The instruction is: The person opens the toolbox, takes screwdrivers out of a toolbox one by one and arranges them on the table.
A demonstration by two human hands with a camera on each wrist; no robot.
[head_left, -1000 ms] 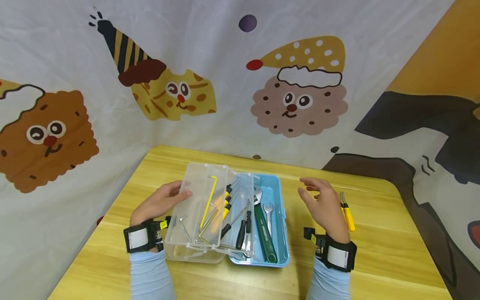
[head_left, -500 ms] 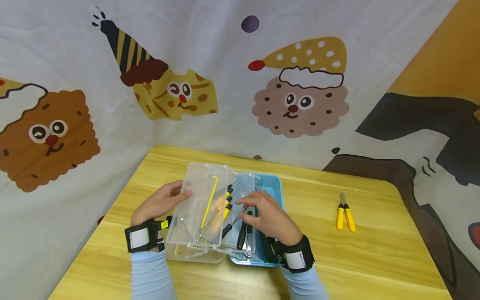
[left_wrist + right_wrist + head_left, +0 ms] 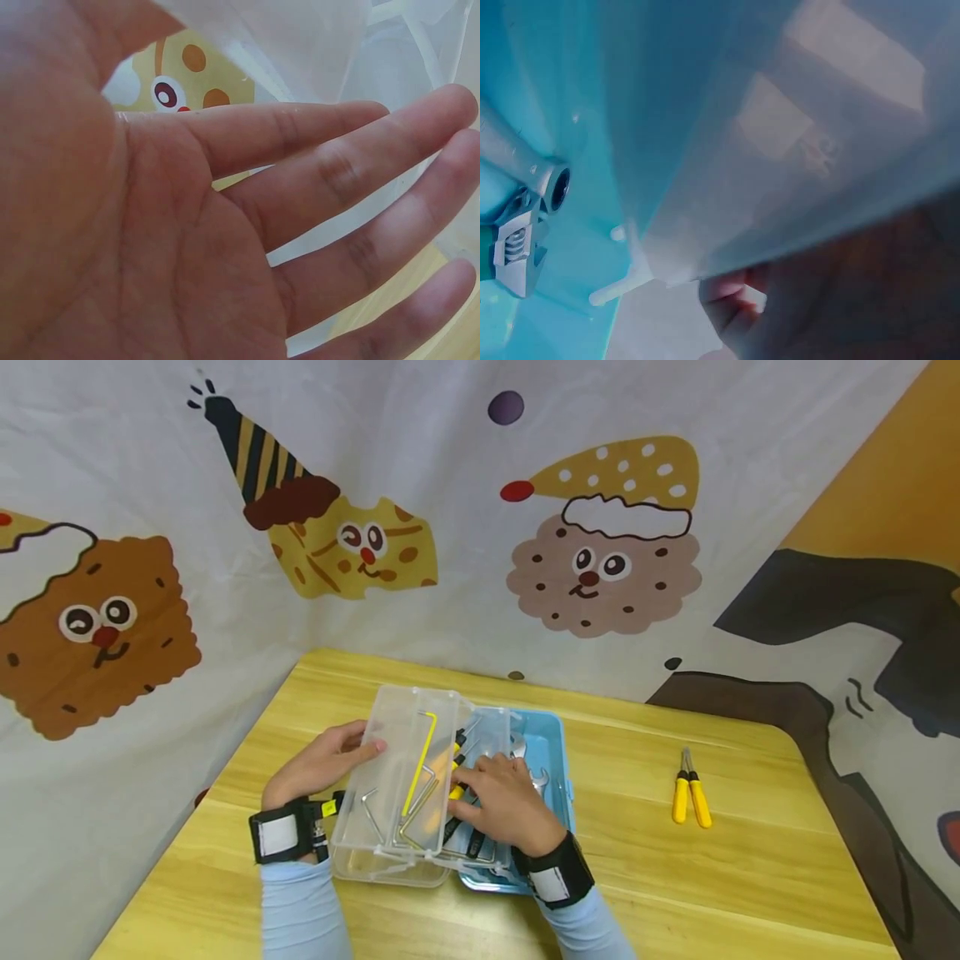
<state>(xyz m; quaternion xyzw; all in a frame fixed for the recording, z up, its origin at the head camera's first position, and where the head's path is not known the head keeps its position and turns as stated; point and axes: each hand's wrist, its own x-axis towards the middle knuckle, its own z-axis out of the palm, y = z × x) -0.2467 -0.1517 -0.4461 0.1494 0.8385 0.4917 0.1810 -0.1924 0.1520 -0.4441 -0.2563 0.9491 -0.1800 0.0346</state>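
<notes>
My left hand (image 3: 322, 764) holds the left edge of the raised clear plastic tray (image 3: 384, 718), thumb on top. In the left wrist view, that hand's fingers (image 3: 315, 157) are extended beneath the plastic. Several hex keys (image 3: 422, 760), one of them yellow, lie in this tray. The right hand (image 3: 510, 806) reaches into the lower clear tier, thumb and forefinger at the yellow-and-black screwdrivers (image 3: 457, 792); whether it grips one is hidden. Its curled fingertips (image 3: 731, 304) show below the plastic in the right wrist view. Black-handled screwdrivers (image 3: 476, 842) lie under that hand.
The clear tiers unfold from a blue toolbox (image 3: 553, 739). In it lie a wrench (image 3: 540, 779) and an adjustable wrench (image 3: 521, 244). Two yellow-handled tools (image 3: 697, 802), apparently screwdrivers, lie on the wooden table (image 3: 765, 860) at right. A printed cloth (image 3: 465, 635) hangs behind.
My right hand has moved left from beside the yellow-handled tools on the table, over the toolbox and down into the screwdriver tier. The left hand keeps its place on the tray.
</notes>
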